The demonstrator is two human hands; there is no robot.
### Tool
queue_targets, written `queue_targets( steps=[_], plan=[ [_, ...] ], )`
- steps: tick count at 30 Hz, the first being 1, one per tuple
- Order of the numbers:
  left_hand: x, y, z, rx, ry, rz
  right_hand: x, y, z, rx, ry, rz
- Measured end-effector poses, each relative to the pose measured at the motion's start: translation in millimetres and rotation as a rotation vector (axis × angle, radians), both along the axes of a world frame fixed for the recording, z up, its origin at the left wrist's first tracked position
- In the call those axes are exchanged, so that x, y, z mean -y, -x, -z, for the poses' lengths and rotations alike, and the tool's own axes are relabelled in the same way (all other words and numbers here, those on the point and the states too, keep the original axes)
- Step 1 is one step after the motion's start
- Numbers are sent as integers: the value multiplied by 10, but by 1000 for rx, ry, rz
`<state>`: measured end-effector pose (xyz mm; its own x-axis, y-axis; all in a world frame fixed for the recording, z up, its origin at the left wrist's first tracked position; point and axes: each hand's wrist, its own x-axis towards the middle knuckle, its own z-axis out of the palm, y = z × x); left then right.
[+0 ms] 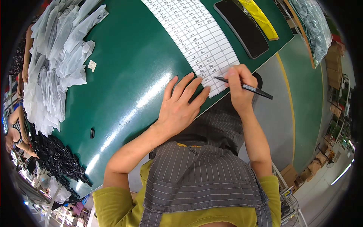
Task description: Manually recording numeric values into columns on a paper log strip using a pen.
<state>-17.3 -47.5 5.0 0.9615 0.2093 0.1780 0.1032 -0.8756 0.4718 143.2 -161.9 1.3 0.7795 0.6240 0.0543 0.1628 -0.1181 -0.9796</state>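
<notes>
My right hand grips a black pen with its tip on the near end of a long white sheet of small labels. That sheet lies on the green table. My left hand lies flat on the table, fingers spread, with its fingertips pressing the sheet's near edge just left of the pen tip. Many labels on the sheet carry handwritten marks.
A heap of white plastic bags covers the table's left side, with black items piled below it. A black phone and a yellow strip lie at the far right. A small black clip sits near the table edge. Another person's arm is at far left.
</notes>
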Motion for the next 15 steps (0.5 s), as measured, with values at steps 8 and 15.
queue_targets(
  steps=[8, 15],
  plan=[
    [11, -13, -24, 3, 2, -15, 74, -96, 104, 97, 34, 30],
    [17, -19, -34, 5, -2, -16, 39, -102, 83, 199, 66, 1]
  ],
)
